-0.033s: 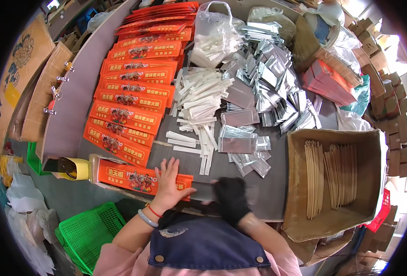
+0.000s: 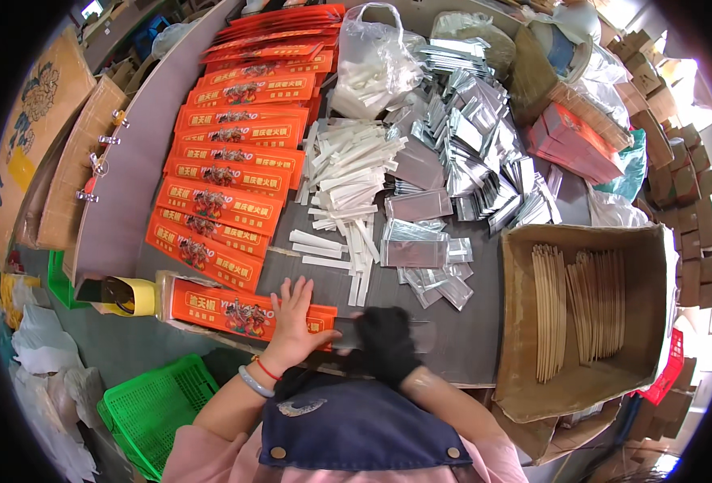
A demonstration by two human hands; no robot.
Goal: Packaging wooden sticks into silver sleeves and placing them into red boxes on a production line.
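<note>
Worktable: grey-topped, beneath the front sleeve and all loose stock; judged mid-work, plenty left to handle.
Carton: brown, open, well to the right of the front sleeve; two bunches of wooden sticks inside, judged a supply not yet used up.
Fanned sleeves: red and gold, overlapping in a long row beyond the front sleeve; filled or unfilled, impossible to tell.
Silver packets: heaped beyond and to the right of the front sleeve; judged a large share left.
Green basket: plastic mesh, on the near side of the front sleeve.
White strips: loose pile beyond the front sleeve's right end; ample remainder.
Clear bag: far beyond the front sleeve; more white strips inside.
Front sleeve: red, flat at the near table edge, left end at a cardboard holder; judged in hand, completeness uncertain.
Left hand: bare, fingers spread over the front sleeve's right part, nothing clenched.
Right hand: black-gloved, blurred, just right of the front sleeve; finger closure impossible to tell.
Glossy strip: thin, right of the front sleeve, partly hidden by the glove; grasped or merely touched, impossible to tell.
</note>
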